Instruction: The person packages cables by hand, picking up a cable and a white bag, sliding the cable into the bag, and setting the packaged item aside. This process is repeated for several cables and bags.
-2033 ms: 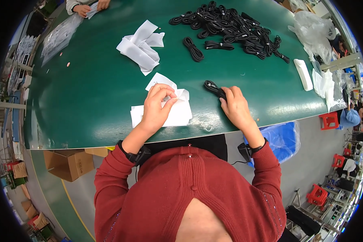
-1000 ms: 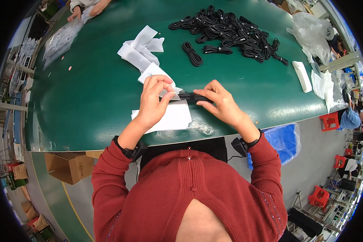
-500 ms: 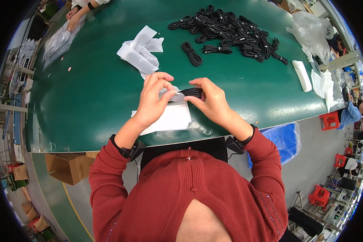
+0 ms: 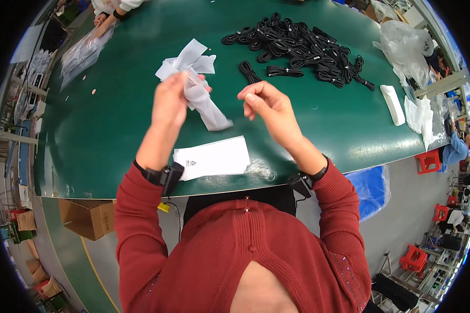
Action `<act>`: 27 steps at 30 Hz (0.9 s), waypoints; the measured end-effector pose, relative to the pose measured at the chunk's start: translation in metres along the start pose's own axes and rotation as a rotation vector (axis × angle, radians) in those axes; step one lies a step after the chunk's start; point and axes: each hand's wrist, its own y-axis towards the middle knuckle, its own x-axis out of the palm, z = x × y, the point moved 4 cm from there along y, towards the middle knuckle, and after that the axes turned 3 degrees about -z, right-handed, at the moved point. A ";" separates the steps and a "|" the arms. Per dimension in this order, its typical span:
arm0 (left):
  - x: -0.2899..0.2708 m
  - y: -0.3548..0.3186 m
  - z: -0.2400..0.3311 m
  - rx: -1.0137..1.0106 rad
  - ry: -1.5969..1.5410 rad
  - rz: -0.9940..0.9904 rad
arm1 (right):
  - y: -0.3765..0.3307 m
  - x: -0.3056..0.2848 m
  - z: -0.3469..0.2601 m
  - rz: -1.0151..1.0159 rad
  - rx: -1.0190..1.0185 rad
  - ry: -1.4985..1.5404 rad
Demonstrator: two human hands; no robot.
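My left hand [image 4: 171,99], blurred by motion, is closed on a frosted plastic bag [image 4: 206,107] that hangs toward the middle of the table. Its contents do not show through. Just beyond lie similar frosted bags [image 4: 193,52], crossing one another in a loose pile. My right hand [image 4: 270,107] is held above the table with fingers curled in and thumb against them; nothing shows in it. Past its fingertips lies a coiled black cable [image 4: 248,71], beside a second cable bundle [image 4: 284,71]. Between my forearms sits a stack of flat white bags [image 4: 216,159] with a small printed mark.
A large heap of tied black cables [image 4: 303,47] covers the far right of the green table [image 4: 115,135]. Crumpled clear plastic [image 4: 404,44] and a white roll [image 4: 392,105] lie at the right edge. At far left, another person's hands [image 4: 103,23] work over clear bags [image 4: 86,55].
My hands have parted. The black cable bundle between them is out of sight. My left hand has swung left with a frosted bag; my right has risen slightly and curled its fingers.
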 end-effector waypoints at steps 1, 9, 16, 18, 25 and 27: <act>-0.023 0.014 0.004 0.055 0.047 0.121 | 0.002 -0.005 -0.001 0.033 -0.016 -0.114; -0.023 -0.019 -0.006 0.528 1.715 0.089 | 0.009 -0.080 0.013 0.237 -0.141 -1.161; -0.043 0.032 -0.035 0.264 1.918 -0.152 | 0.054 -0.141 -0.001 0.508 -0.210 -1.666; -0.057 0.062 -0.036 0.257 1.902 -0.167 | 0.068 -0.156 -0.002 0.511 -0.191 -1.749; -0.064 0.132 0.001 0.009 2.079 0.211 | 0.126 -0.174 0.003 0.354 -0.072 -1.767; -0.063 0.121 0.008 0.200 1.909 0.210 | 0.132 -0.172 0.011 0.251 0.048 -1.622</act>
